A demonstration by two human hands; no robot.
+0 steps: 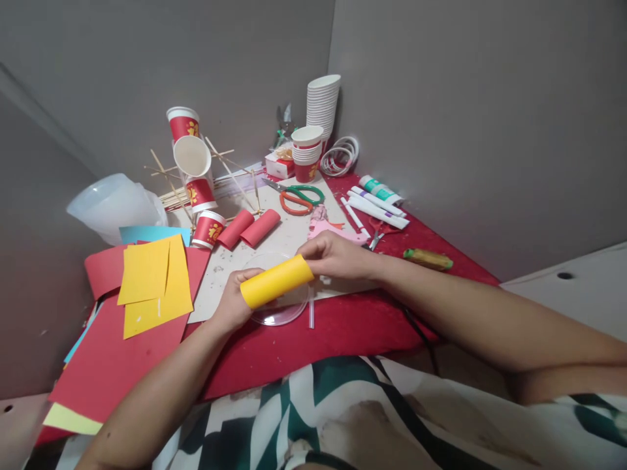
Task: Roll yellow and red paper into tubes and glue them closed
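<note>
Yellow paper tube (277, 282) sits near the centre of the frame, slanting from lower left up to the right, above a clear plastic dish (281, 320) on the red-covered bench (372, 326). Handling estimate: very light; fairly stiff along its length, but the thin wall probably dents or flattens under a squeeze; dry paper surface, so slipping seems unlikely. Best hold, in my judgement: light contact near the two ends, leaving the middle unpressed. Left hand (233, 301) curls around the lower-left end, holding it, fingers partly hidden behind the tube. Right hand (340, 254) is closed narrow at the upper-right end, holding the rim; cannot tell whether any fingertip is inside the opening. Two red paper tubes (261, 228) lie apart, above and left of the yellow one.
</note>
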